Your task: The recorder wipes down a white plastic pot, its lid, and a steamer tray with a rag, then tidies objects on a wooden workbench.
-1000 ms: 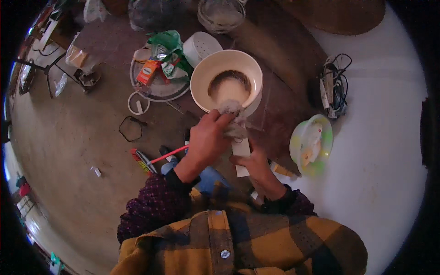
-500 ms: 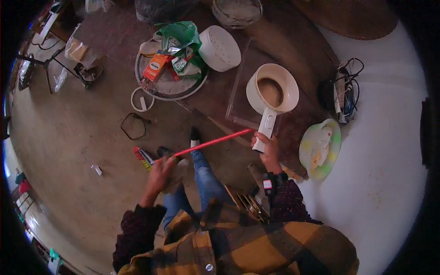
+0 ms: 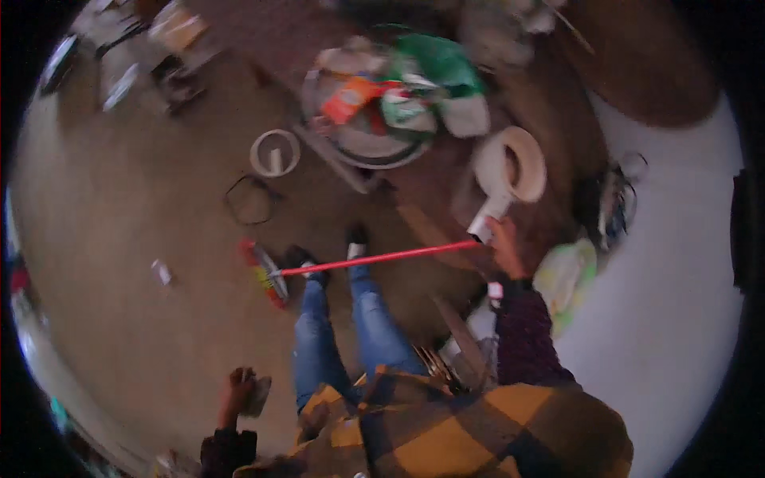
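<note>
My right hand [image 3: 504, 243] is closed around the white handle of a cream electric pot [image 3: 488, 163], which is tilted over the dark table with its mouth turned rightward. A red-sticked broom [image 3: 382, 258] slants across in front of my legs, its stick end close by my right hand; whether that hand touches it I cannot tell. The broom's red and yellow bristle head [image 3: 264, 275] is down near my feet. Low on the left, my left hand [image 3: 237, 389] is closed on a small greyish item [image 3: 256, 396], too blurred to name.
A round tray [image 3: 374, 151] on the table [image 3: 434, 187] carries a green plastic bag [image 3: 438, 64] and an orange packet [image 3: 348, 99]. A green-and-yellow basin [image 3: 567, 279] lies right of my arm. On the floor are a white ring-shaped item [image 3: 275, 153] and a dark loop [image 3: 249, 199].
My left hand has left the broom stick and dropped toward the lower left. The pot has tipped, hiding its brown contents. The whole view has shifted and blurred.
</note>
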Action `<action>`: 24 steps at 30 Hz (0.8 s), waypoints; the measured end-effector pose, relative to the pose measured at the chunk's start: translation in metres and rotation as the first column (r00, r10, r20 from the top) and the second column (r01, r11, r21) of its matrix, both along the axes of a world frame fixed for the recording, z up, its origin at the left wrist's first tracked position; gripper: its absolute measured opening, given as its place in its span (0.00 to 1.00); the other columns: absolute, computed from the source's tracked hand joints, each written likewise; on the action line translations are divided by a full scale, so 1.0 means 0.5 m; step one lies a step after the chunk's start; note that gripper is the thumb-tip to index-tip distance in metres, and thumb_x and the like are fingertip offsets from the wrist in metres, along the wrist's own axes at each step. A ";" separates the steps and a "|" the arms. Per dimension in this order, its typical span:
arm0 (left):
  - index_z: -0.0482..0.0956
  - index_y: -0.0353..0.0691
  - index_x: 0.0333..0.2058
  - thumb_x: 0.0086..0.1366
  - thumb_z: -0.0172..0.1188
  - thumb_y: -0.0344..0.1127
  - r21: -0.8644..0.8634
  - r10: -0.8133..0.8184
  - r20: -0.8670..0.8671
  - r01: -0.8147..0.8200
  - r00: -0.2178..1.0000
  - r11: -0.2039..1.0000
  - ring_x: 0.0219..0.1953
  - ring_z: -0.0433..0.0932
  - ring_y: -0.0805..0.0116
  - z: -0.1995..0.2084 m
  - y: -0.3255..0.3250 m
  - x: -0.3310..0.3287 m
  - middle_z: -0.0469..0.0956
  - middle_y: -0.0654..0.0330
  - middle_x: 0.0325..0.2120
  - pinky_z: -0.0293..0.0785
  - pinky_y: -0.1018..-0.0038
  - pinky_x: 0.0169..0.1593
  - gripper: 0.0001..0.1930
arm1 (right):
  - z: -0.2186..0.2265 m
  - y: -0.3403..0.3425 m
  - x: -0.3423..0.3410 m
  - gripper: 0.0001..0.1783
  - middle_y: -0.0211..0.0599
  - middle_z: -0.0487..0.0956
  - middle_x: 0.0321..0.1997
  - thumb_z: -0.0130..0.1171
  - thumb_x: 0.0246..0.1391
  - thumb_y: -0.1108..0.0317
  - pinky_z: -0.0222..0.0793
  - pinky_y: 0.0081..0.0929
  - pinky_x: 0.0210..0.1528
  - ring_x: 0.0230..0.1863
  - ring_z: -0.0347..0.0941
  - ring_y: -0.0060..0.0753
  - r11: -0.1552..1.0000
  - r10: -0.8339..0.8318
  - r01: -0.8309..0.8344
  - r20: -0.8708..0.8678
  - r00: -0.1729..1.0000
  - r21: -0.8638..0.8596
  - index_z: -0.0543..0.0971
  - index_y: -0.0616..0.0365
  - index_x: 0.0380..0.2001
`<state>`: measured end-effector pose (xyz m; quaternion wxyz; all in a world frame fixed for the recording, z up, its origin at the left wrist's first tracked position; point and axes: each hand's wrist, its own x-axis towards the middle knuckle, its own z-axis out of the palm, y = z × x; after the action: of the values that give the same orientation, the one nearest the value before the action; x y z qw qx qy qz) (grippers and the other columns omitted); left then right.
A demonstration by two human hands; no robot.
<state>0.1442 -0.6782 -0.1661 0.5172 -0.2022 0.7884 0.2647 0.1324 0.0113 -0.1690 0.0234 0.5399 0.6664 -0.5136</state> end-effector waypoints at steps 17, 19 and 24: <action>0.73 0.37 0.36 0.56 0.51 0.28 -0.347 0.624 -0.166 -0.638 0.763 0.687 0.35 0.72 0.65 -0.142 -0.140 0.426 0.72 0.57 0.33 0.67 0.68 0.44 0.08 | -1.078 -0.561 -0.506 0.13 0.34 0.75 0.29 0.62 0.44 0.64 0.68 0.29 0.30 0.32 0.71 0.29 0.906 0.189 -0.163 0.029 0.981 -0.391 0.73 0.55 0.33; 0.72 0.39 0.38 0.56 0.51 0.30 -0.443 0.727 -0.016 -0.656 0.687 0.610 0.38 0.70 0.65 -0.189 -0.161 0.443 0.70 0.57 0.36 0.64 0.68 0.47 0.10 | -1.249 -0.475 -0.556 0.14 0.40 0.76 0.30 0.62 0.44 0.60 0.67 0.36 0.35 0.34 0.73 0.39 0.904 0.362 -0.333 -0.067 0.930 0.269 0.74 0.57 0.31; 0.70 0.43 0.44 0.58 0.53 0.34 -0.614 0.842 0.014 -0.660 0.540 0.434 0.46 0.64 0.63 -0.160 -0.102 0.508 0.65 0.56 0.44 0.55 0.66 0.53 0.14 | -1.193 -0.727 -0.701 0.28 0.51 0.76 0.37 0.68 0.33 0.54 0.68 0.40 0.39 0.40 0.73 0.52 0.643 0.644 -0.657 0.187 0.742 0.393 0.72 0.62 0.34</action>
<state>0.3983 -0.7293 -0.2459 0.3807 -0.7125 0.5548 0.1991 -0.2181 -0.3521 -0.7654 0.0951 0.2630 0.9118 -0.3006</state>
